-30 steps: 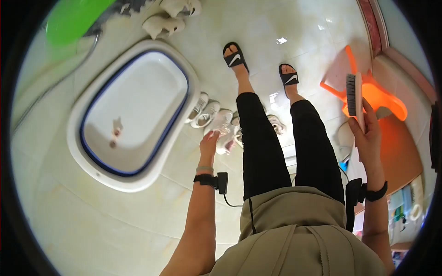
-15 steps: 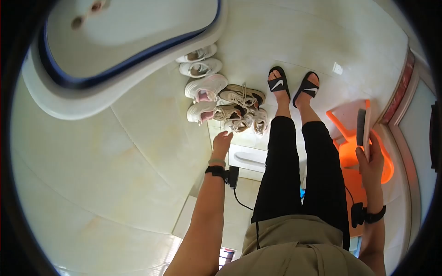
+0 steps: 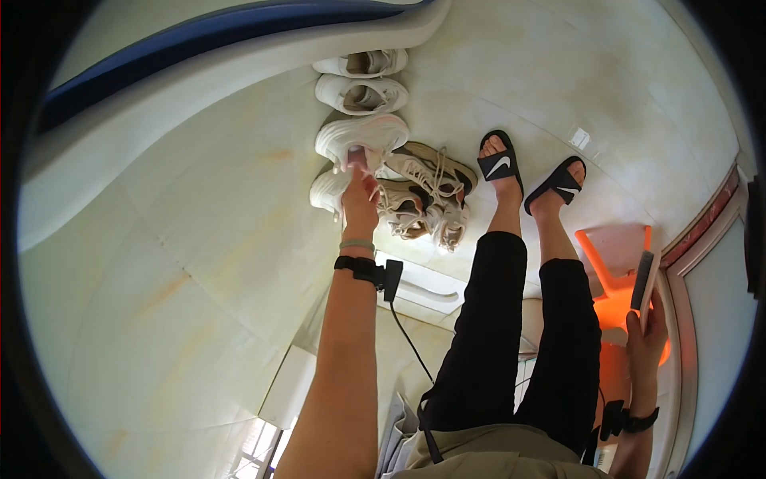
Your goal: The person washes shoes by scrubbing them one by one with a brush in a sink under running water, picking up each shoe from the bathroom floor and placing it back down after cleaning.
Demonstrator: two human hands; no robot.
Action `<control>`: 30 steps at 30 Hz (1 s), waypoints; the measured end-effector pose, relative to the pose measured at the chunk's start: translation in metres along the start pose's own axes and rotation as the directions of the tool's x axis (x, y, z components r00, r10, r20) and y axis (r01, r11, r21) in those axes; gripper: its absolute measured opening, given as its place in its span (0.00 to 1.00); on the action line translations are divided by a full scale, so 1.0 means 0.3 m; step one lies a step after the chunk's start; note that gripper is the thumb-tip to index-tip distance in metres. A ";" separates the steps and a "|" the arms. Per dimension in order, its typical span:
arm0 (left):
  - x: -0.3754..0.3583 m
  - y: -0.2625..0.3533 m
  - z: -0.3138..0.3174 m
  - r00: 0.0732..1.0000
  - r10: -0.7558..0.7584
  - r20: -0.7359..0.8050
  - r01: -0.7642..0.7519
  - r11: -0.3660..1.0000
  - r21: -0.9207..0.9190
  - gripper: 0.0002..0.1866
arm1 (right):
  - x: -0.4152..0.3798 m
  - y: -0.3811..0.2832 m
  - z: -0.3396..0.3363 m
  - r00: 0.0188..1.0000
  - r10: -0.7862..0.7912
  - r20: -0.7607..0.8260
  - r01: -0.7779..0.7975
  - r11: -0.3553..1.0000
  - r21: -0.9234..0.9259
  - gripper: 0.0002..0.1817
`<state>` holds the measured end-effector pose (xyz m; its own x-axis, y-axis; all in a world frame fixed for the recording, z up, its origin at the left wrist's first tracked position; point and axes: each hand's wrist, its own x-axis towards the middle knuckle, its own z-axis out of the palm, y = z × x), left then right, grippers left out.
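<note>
My left hand (image 3: pixel 361 201) reaches to the row of shoes by the wall, at the opening of a white sneaker with a pinkish lining (image 3: pixel 375 132). Its fingers are blurred and overlap the shoe, so whether they grip it cannot be told. Partly behind the hand is another white sneaker (image 3: pixel 325 191). In my right hand (image 3: pixel 648 327), held out at the right, is a scrub brush (image 3: pixel 643 281) with dark bristles and a pale back. The brush stands upright in the view, bristles facing left.
More white sneakers (image 3: pixel 363 94) and beige laced sneakers (image 3: pixel 431 172) stand close by. A white basin with a blue rim (image 3: pixel 239 36) is at upper left. An orange plastic stool (image 3: pixel 610 303) is beside my right leg. A white floor fixture (image 3: pixel 427 287) lies between the shoes and my legs.
My left hand has moved forward to the white sneaker with the pinkish lining. My right hand still holds the brush, now lower in view. The view has shifted, with the basin higher.
</note>
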<state>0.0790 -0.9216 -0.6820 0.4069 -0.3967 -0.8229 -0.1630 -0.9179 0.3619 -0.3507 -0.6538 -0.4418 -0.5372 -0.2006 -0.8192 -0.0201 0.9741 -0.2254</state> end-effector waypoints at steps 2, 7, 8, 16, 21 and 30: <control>0.054 0.009 0.040 0.996 -0.054 -0.070 0.024 0.925 -0.379 0.30 | 0.008 -0.032 0.018 0.991 0.128 0.027 -0.128 0.992 -0.014 0.31; 0.241 -0.010 0.056 0.998 -0.062 -0.029 0.022 0.696 -0.718 0.33 | 0.031 0.002 0.033 0.994 0.111 0.013 -0.111 0.993 0.033 0.31; 0.265 -0.027 0.060 0.996 0.021 -0.090 -0.078 0.716 -0.694 0.29 | 0.029 -0.001 0.026 0.993 0.121 0.016 -0.122 0.989 0.081 0.31; -0.119 -0.086 -0.035 0.972 0.121 0.202 0.087 0.614 -0.785 0.23 | -0.015 -0.020 -0.030 0.998 0.066 -0.013 -0.064 0.994 0.091 0.31; -0.656 0.067 -0.079 0.790 0.265 0.553 0.271 0.658 -0.703 0.33 | -0.178 -0.013 -0.114 0.998 -0.048 0.039 0.040 0.982 0.186 0.30; -1.291 0.258 -0.016 0.311 0.061 0.948 0.180 0.976 -0.122 0.61 | -0.693 0.149 -0.420 0.918 -0.272 -0.287 0.358 0.880 0.311 0.30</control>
<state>-0.0870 -0.8388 -0.3333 -0.7358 -0.1923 -0.6494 0.0238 -0.9656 0.2589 -0.3462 -0.5554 -0.2150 -0.7301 -0.4192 -0.5397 0.0521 0.7533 -0.6556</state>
